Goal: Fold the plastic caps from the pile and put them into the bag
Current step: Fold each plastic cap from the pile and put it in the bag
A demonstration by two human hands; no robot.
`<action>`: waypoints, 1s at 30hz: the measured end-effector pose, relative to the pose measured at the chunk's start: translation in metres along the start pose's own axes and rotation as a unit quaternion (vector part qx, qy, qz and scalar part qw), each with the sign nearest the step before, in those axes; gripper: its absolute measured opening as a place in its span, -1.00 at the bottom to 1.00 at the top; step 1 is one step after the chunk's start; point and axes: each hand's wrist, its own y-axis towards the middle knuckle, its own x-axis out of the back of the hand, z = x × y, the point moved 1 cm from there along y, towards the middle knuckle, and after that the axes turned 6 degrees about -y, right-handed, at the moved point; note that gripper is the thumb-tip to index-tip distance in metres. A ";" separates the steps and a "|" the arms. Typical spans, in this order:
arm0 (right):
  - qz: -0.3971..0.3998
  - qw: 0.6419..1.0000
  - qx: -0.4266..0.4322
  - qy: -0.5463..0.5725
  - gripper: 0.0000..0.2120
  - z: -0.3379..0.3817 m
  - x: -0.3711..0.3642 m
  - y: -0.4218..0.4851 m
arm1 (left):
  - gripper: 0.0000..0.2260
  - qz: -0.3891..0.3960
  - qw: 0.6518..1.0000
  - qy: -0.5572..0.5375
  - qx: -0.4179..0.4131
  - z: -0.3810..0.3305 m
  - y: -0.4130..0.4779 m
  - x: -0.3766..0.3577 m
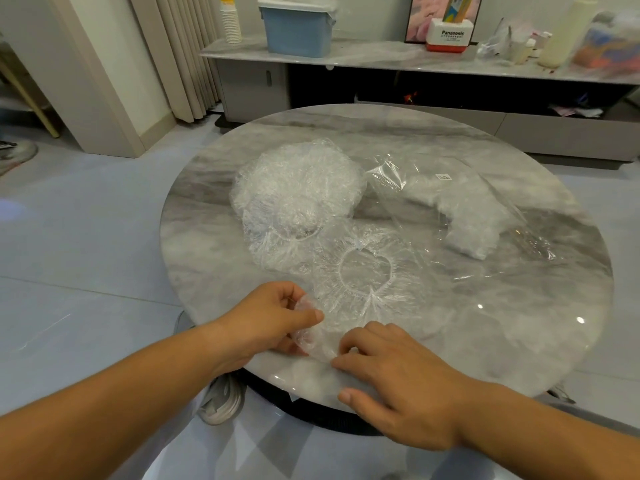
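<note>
We pinch the near, crumpled edge of a plastic cap between the thumb and bent fingers of the left hand, while the right hand curls its fingertips down onto the same edge, its thumb stretched out apart along the near rim. The cap is thin, clear, wrinkled film with a white gathered elastic ring at its middle, and it lies spread flat on the tabletop just beyond our hands. Behind it to the left sits the pile of caps, a puffy mound of the same film; its lowest cap touches the one we hold. To the right of the pile lies the bag, clear and glossy, with a small white label and a whitish bundle inside. Our hands work at the near edge of the round top, and bare surface lies open to the right of the cap and below the bag. The tabletop is grey veined marble with a shine. Around it is a pale floor; at the back, a curtain, a stack of paper cups, a blue bin and a Panasonic box on a long sideboard.
</note>
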 end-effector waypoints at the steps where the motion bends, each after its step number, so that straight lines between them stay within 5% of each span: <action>1: 0.008 1.000 -0.001 -0.002 -0.55 0.000 -0.002 0.000 | -0.84 0.004 1.000 -0.022 0.004 -0.001 -0.001 -0.001; 9: -0.007 1.000 0.009 0.002 -0.60 -0.004 -0.006 -0.006 | -0.61 0.072 0.986 -0.144 0.039 -0.005 -0.008 -0.013; 14: -0.031 0.999 0.027 0.013 -0.62 -0.010 -0.006 -0.016 | -0.69 0.082 0.985 -0.142 0.049 -0.005 -0.008 -0.020; 20: -0.158 0.987 0.019 0.004 -0.74 -0.021 0.003 -0.042 | -0.79 0.103 0.989 -0.074 0.077 -0.007 -0.008 -0.024; 30: -0.074 0.995 0.007 -0.067 -0.65 -0.016 -0.016 -0.047 | -0.80 0.119 0.983 -0.071 0.123 -0.020 -0.003 -0.026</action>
